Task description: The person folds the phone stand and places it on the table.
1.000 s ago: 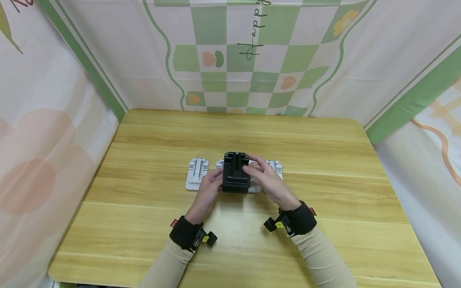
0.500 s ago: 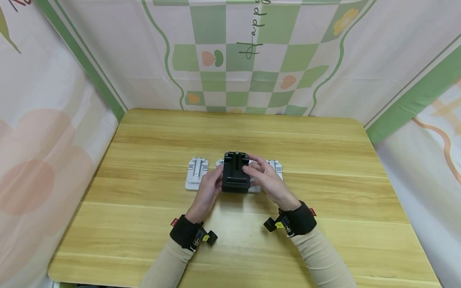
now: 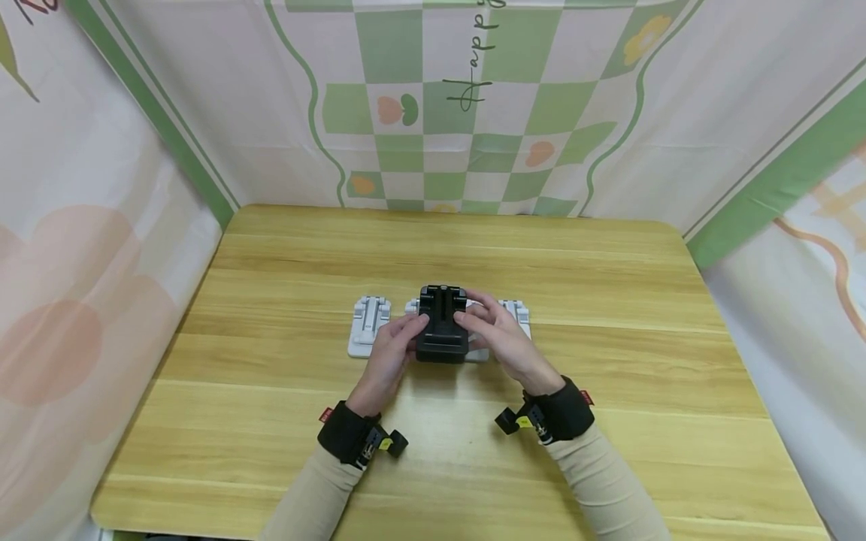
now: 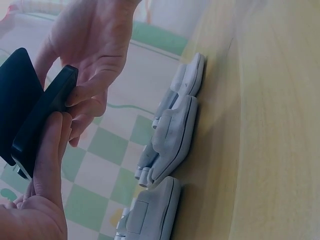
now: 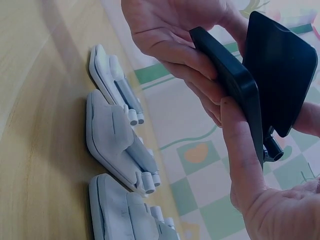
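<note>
Held up in front of the body, between both hands, is a black folding phone stand point(image 3: 443, 330). My left hand point(image 3: 391, 349) grips its left side, thumb on the front face and fingers behind. On the opposite side my right hand point(image 3: 504, 342) pinches the edge, its thumb on the front and fingers at the back. From the left wrist view, the stand's base point(image 4: 47, 115) and its upper plate point(image 4: 17, 100) are spread apart at an angle. The right wrist view shows fingers of both hands against the base's underside, with a hinge point(image 5: 272, 148) at its far end.
Three white folding phone stands lie folded in a row on the wooden table point(image 3: 271, 421): a left one point(image 3: 367, 330), a middle one point(image 3: 478, 356) mostly hidden behind the black stand, and a right one point(image 3: 519, 315) partly behind the right hand. A patterned curtain point(image 3: 399, 60) hangs behind.
My left thumb has come round onto the front face of the black phone stand. The right hand and the stand have hardly moved.
</note>
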A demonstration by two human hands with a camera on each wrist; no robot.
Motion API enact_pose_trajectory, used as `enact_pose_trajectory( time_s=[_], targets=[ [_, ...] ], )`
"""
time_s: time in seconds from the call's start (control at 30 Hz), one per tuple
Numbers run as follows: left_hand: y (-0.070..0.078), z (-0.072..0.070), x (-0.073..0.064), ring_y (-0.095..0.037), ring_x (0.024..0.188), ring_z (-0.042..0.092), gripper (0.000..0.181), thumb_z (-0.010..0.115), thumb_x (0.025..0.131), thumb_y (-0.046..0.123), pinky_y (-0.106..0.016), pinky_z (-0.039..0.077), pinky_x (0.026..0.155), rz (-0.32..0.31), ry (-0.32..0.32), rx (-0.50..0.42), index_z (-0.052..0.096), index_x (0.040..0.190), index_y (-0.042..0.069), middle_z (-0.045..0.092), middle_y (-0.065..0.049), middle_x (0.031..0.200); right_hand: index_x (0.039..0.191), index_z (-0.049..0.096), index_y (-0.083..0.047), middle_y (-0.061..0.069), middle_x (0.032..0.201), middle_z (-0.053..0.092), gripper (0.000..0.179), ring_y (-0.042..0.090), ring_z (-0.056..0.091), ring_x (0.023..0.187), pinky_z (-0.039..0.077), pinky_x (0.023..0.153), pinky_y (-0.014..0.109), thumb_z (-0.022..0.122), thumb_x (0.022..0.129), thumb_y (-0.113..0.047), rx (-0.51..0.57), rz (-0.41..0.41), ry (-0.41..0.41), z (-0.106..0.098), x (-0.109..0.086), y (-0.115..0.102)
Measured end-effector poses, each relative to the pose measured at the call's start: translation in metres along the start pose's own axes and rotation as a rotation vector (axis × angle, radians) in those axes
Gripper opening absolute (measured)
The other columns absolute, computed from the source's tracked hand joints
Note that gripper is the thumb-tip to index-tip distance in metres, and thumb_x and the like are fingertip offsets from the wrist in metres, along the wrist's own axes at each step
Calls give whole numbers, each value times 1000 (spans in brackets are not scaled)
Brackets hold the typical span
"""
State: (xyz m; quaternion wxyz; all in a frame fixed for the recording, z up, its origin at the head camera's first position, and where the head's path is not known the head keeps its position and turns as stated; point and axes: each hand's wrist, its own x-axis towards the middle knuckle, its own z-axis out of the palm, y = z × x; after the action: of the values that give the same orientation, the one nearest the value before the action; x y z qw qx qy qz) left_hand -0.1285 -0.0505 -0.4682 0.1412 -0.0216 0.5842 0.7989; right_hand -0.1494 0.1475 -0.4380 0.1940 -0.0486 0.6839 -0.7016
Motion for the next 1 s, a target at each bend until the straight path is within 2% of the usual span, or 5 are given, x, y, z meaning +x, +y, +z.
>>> enact_pose_trajectory(
  time_s=[0.13,0.23,0.37,0.5,1.0],
  targets=[
    [0,0,1,-12,81,56,55,61,86,47,-18,47,66,5,7,18,62,114,-1,60,-7,105,147,25,-8,17,114,54,68,19,61,88,57,72,33,60,91,-26,-2,-2,1,0,0,1],
    [-1,1,1,-15,93,59,54,61,88,43,-21,51,76,18,-2,5,61,119,-2,60,-10,113,147,25,-7,17,115,54,67,20,62,88,57,72,34,60,92,-23,-5,-9,0,-1,0,1],
    [-2,2,1,-19,108,57,48,59,91,33,-26,51,88,44,-3,21,59,123,-3,60,-14,122,147,25,-6,17,114,52,68,20,61,90,56,71,33,61,91,-20,-14,-9,3,-1,0,3],
    [-4,3,2,-17,111,56,42,59,92,29,-26,50,90,53,19,67,60,121,-1,61,-12,121,148,24,-6,16,113,52,71,21,60,92,57,70,32,63,90,-20,-30,-5,14,-1,1,5],
    [-5,3,1,-18,109,58,42,58,93,28,-26,51,89,69,12,60,59,123,-2,63,-13,121,147,25,-5,14,106,54,70,19,61,87,57,68,31,63,89,-18,-35,-19,25,-1,1,6]
  ],
)
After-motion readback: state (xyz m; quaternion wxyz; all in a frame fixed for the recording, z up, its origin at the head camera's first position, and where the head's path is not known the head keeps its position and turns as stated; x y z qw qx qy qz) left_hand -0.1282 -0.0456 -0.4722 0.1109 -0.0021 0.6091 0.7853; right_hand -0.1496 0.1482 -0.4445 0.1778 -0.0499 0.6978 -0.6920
